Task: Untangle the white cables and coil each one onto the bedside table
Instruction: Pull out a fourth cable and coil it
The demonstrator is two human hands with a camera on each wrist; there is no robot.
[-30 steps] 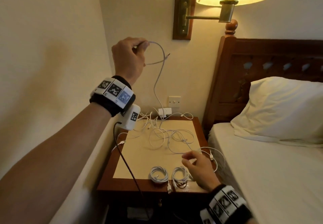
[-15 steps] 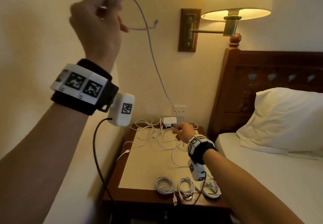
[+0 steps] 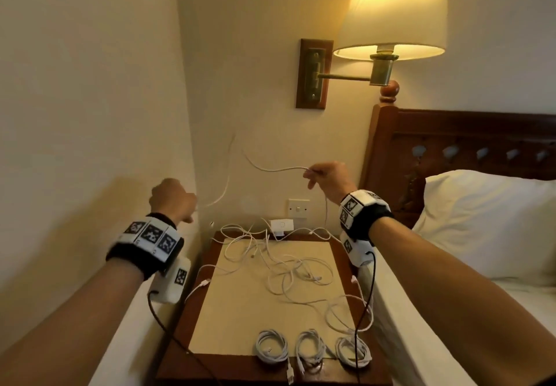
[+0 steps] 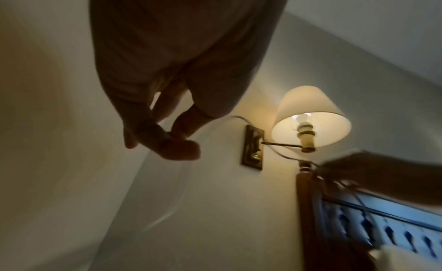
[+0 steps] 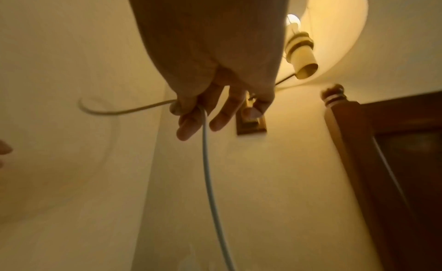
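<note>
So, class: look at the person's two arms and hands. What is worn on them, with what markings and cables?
Both forearms are bare, no sleeves. The left wrist and right wrist each wear a black band with white blocks printed with black square codes. Under each hangs a white camera box with a black cable.

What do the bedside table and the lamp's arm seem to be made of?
The bedside table looks like reddish-brown wood with a glossy varnish, framing a pale matte inset top, perhaps stone or laminate. The lamp arm looks like brass, judging by its dull golden metallic sheen.
</note>
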